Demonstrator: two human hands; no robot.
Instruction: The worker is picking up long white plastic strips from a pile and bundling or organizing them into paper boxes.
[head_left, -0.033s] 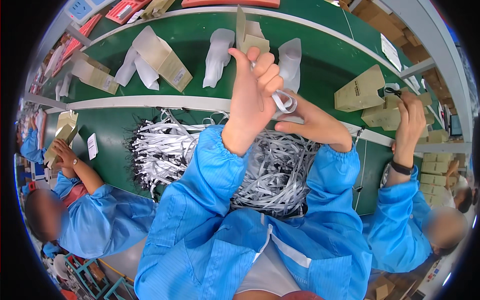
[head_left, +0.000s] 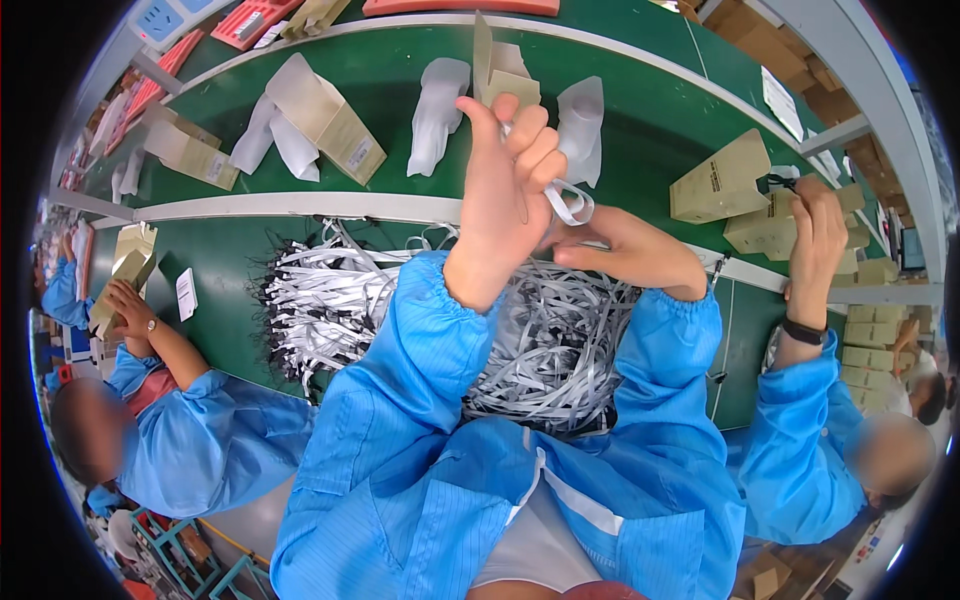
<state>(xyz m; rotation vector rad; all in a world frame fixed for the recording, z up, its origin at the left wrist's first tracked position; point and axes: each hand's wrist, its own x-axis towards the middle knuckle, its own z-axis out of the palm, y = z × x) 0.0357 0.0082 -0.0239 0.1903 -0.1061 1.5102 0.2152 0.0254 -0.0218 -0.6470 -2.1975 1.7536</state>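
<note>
My left hand (head_left: 508, 195) is raised over the bench, fingers curled round a white lanyard strap (head_left: 570, 207), with the thumb sticking up. A loop of the strap hangs out by the little-finger side. My right hand (head_left: 635, 250) reaches in from the right, close beside the left wrist. Its fingertips are hidden behind my left hand, so what they touch does not show. Below my forearms lies a big heap of white straps with black ends (head_left: 550, 345). A second bundle of such straps (head_left: 330, 300) spreads out on the left.
On the green shelf (head_left: 640, 130) beyond stand open beige boxes (head_left: 335, 125) and white foam sleeves (head_left: 437, 115). One co-worker's hand (head_left: 130, 310) at the left holds a beige box. Another's hand (head_left: 820, 225) at the right is among open boxes (head_left: 715, 180).
My right hand has shifted slightly, its fingers farther behind my left hand. The left hand stays put. At the right, the co-worker's hand has moved a dark cord closer to the box.
</note>
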